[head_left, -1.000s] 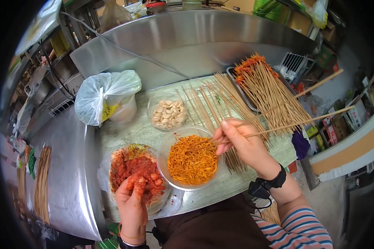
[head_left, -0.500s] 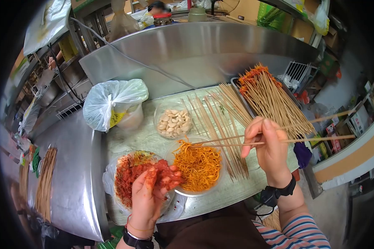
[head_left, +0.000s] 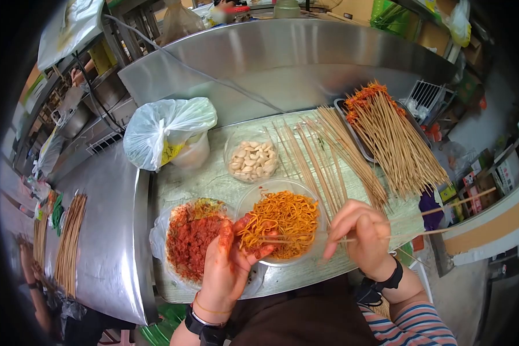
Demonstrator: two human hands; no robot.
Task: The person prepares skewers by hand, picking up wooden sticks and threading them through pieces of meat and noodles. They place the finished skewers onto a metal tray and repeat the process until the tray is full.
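Note:
Between its red-stained fingers my left hand (head_left: 229, 262) holds some red meat with orange shreds on top, at the left rim of the round tub of orange shreds (head_left: 291, 222). My right hand (head_left: 363, 233) is closed on two thin wooden sticks (head_left: 421, 233), used crosswise, their left tips reaching the shreds in my left hand. Beside my left hand lies a bowl of red minced meat (head_left: 193, 245) in a plastic bag. Behind the tub, a clear bowl holds pale cloves (head_left: 252, 160).
Loose skewers (head_left: 317, 167) lie behind my right hand. A tray of filled skewers (head_left: 392, 138) is at the back right, a tied plastic bag (head_left: 167, 132) at the back left. Another person's arm (head_left: 34, 282) shows at the far left beside skewer bundles (head_left: 70, 248).
The stick tips have moved down and left from the tub to my left hand, with orange shreds now on the meat. Another person's arm has appeared at the lower left.

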